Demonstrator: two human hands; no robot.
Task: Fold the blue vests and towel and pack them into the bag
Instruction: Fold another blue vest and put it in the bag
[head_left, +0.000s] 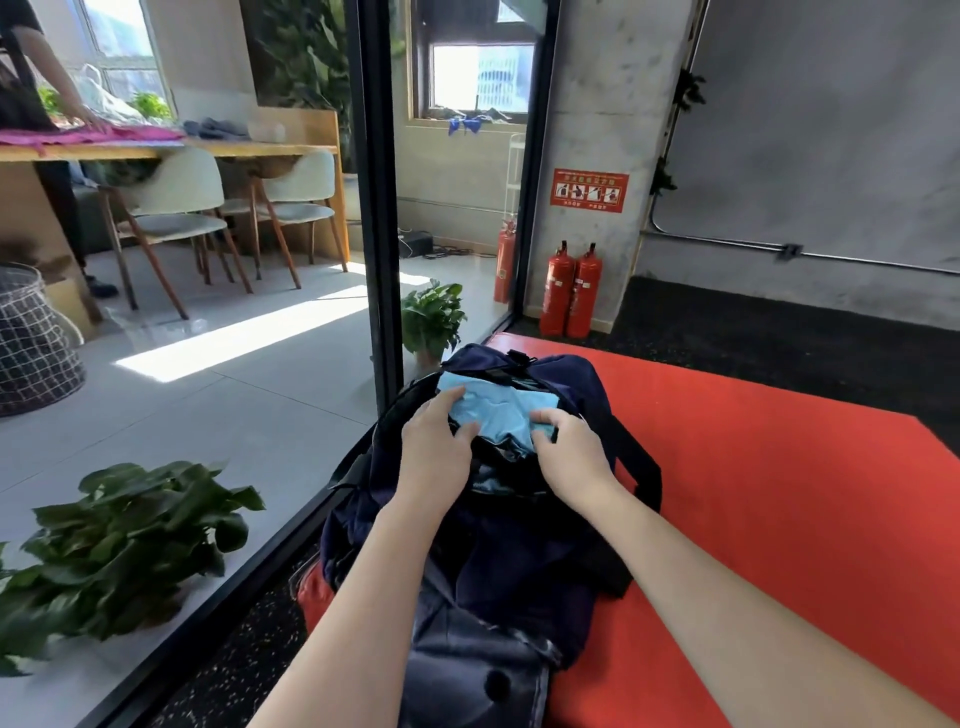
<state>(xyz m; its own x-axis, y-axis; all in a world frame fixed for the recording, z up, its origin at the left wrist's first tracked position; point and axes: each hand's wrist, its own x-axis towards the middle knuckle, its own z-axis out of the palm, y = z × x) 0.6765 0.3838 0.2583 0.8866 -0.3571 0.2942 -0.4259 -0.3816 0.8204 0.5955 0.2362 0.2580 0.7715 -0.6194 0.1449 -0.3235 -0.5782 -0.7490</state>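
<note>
Fingers (545, 415) of your right hand (569, 457) were curled over the near right edge of the light blue cloth (498, 410) and gripped it, with the thumb tucked below the fold. Your left hand (436, 447) lay on the left part of the same cloth; its fingers were only slightly bent and pressed flat on the fabric, without pinching it.

That cloth sat in the open mouth of the dark navy bag (493, 519), at the bag's far end. Whether it was a vest or the towel, I cannot tell. It was crumpled, and its long axis ran roughly from 10 o'clock to 4 o'clock across the opening.

Your bag lay on a red mat (779, 493), with its long axis from 6 o'clock to 12 o'clock and the open end pointing to 12 o'clock. One black strap (647, 473) hung at its 3 o'clock side.

At 1 o'clock from the bag, two red fire extinguishers (571, 291) stood by a concrete pillar (597, 104). At 11 o'clock a potted plant (434, 317) stood behind a glass wall (234, 364), and another plant (119, 545) was at 9 o'clock.
</note>
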